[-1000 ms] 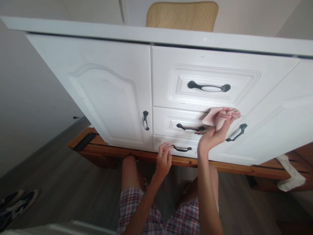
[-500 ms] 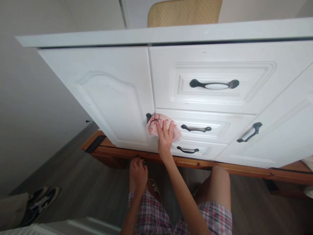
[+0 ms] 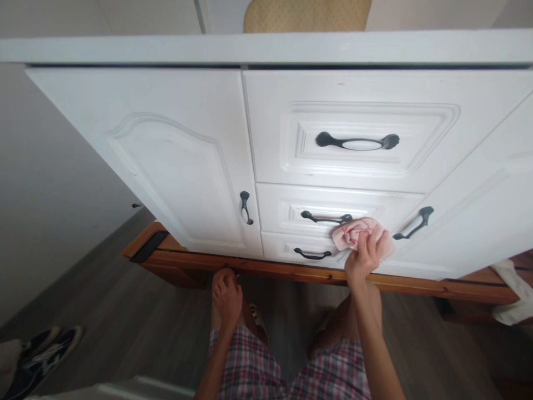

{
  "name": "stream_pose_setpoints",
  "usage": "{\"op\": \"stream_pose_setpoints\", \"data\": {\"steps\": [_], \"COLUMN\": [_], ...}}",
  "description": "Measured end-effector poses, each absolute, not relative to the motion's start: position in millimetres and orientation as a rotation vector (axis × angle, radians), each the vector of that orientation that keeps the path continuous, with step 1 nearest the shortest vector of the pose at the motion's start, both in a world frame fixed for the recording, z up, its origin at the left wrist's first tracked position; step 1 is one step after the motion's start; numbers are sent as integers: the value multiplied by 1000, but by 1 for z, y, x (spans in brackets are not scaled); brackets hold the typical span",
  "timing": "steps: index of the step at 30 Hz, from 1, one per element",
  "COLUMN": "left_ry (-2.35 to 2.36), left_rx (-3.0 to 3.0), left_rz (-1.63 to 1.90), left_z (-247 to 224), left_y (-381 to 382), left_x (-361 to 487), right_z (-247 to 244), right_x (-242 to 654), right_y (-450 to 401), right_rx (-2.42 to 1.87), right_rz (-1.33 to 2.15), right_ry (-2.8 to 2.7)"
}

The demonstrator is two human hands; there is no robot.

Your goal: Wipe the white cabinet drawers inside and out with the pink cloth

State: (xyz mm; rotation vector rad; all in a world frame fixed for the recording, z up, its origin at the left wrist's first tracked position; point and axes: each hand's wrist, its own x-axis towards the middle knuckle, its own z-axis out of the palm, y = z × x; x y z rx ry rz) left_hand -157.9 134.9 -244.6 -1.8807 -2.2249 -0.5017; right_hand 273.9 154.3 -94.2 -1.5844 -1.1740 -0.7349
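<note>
Cloth work on the cabinet front, and the pink cloth (image 3: 358, 233) has swung back across: half a second ago it was over by the left door handle, now the right hand (image 3: 364, 255) presses it bunched against the right end of the middle drawer (image 3: 275, 208), the grip closed around the wad with the fingers curled over it. So the wiping has run the width of that drawer and sits at its right edge. Just left of the grip is the middle drawer handle (image 3: 327, 218), below-left the bottom drawer handle (image 3: 312, 255), and close on the right the angled right door handle (image 3: 413, 223), so the cloth is hemmed in by hardware on both sides. Open flat panel lies above, on the top drawer (image 3: 353, 111). The left hand (image 3: 227, 294) has dropped to the knee, loosely curled, holding nothing, well apart from the cloth. Below the grip runs the wooden base rail (image 3: 291, 272).
</note>
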Motion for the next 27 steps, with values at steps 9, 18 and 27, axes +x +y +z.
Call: {"op": "stream_pose_setpoints", "data": {"steps": [9, 18, 27], "left_ry": [-2233, -2227, -2459], "left_rx": [-1920, -1948, -1755], "left_rz": [-546, -659, -763], "left_z": [-247, -245, -219], "left_y": [136, 142, 229], "left_x": [-163, -170, -282], "right_z": [35, 33, 28], "right_x": [242, 199, 208], "right_y": [190, 190, 192], "right_rx": [-1453, -1403, -1351], "right_rz": [-760, -810, -857], "right_ry": [-946, -1249, -1355]}}
